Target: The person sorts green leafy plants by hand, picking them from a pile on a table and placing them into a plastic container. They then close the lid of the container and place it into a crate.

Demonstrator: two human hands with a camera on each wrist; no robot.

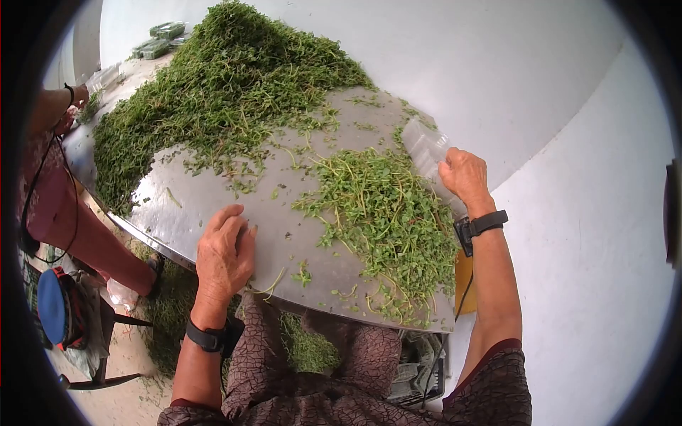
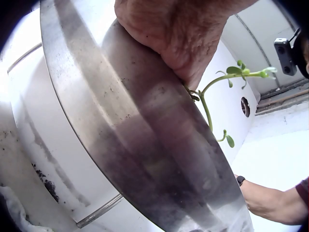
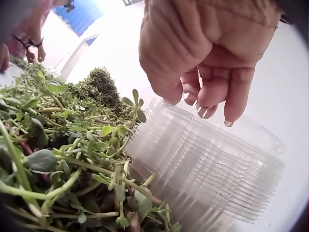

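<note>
At the table's right edge, my right hand (image 1: 465, 176) pinches the rim of a clear plastic tray at the top of a nested stack (image 1: 426, 150). The right wrist view shows the fingertips of that hand (image 3: 203, 63) at the upper edge of the stacked trays (image 3: 203, 159). Cut green stems (image 1: 387, 220) lie spread just left of the stack. Over the near left part of the metal table, my left hand (image 1: 226, 252) holds nothing, its fingers loosely bent. In the left wrist view a single sprig (image 2: 205, 104) stands beside the left hand (image 2: 174, 38).
A tall heap of greens (image 1: 234, 78) covers the table's far left. Filled boxes (image 1: 153, 48) stand behind it. Another person (image 1: 60, 170) is at the left, near a chair holding a blue item (image 1: 53, 305). More greens (image 1: 309, 348) lie below the table.
</note>
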